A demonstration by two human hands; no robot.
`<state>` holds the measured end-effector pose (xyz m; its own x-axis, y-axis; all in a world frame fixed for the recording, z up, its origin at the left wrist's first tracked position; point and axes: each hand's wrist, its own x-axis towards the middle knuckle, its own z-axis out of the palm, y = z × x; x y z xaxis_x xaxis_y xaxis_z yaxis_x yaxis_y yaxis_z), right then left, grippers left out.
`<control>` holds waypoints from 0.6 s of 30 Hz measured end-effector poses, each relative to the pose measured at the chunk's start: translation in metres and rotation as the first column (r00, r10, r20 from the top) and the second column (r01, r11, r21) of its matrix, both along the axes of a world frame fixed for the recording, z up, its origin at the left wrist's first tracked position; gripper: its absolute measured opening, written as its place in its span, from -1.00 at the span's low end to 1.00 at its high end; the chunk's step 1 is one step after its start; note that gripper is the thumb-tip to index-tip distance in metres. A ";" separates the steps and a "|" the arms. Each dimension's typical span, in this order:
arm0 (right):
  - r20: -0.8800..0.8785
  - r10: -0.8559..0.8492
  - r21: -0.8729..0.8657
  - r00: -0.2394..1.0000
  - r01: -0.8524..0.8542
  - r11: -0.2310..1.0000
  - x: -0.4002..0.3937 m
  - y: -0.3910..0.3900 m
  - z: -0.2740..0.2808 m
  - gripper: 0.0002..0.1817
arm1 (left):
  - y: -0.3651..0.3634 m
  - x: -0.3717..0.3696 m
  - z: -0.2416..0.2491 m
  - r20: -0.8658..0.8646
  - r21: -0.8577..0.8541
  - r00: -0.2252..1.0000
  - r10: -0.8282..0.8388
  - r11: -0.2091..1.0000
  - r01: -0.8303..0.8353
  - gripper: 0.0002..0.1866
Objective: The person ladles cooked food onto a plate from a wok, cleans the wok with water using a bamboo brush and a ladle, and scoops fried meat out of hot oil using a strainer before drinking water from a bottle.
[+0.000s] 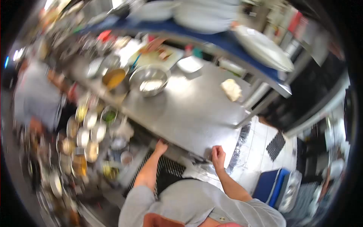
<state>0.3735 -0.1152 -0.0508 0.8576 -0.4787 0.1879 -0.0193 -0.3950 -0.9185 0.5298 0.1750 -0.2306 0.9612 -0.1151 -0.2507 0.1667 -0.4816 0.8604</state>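
Hands bracing on the near edge of the stainless steel surface (189, 113): left hand (160, 146) resting at the edge with fingers curled over it, right hand (218, 155) closing into a loose fist just beside the near corner, fingers pressed together, holding nothing as far as the blur allows telling. Sitting further back, within reach: steel mixing bowl (148, 80) with pale contents, bowl of orange sauce (114, 78) touching its left side, crumpled cloth (231, 89) lying well apart to the right. Crowding the left: small steel containers (90, 130) keeping ingredients close. Stacking overhead: white plates (264, 47) on the blue shelf (211, 38).
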 end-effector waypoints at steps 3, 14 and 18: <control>0.025 -0.020 -0.093 0.999 0.023 0.995 -0.002 0.000 -0.006 -0.89 | 0.000 0.053 0.025 0.251 0.051 0.965 -0.081 0.996 0.070 -0.54; -0.055 -0.169 -0.137 0.984 0.161 0.977 -0.002 0.013 0.014 -0.94 | -0.008 0.132 -0.001 0.004 0.570 0.928 -0.372 0.763 0.304 -0.55; -0.072 -0.198 -0.179 0.978 0.182 0.967 0.001 0.018 0.013 -0.93 | -0.009 0.140 -0.013 -0.030 0.600 0.918 -0.397 0.727 0.334 -0.56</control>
<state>0.3742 -0.0967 -0.0373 0.7707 -0.6021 0.2085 -0.1871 -0.5267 -0.8292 0.6696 0.1660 -0.2433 0.8977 -0.3242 -0.2982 -0.1939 -0.8987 0.3933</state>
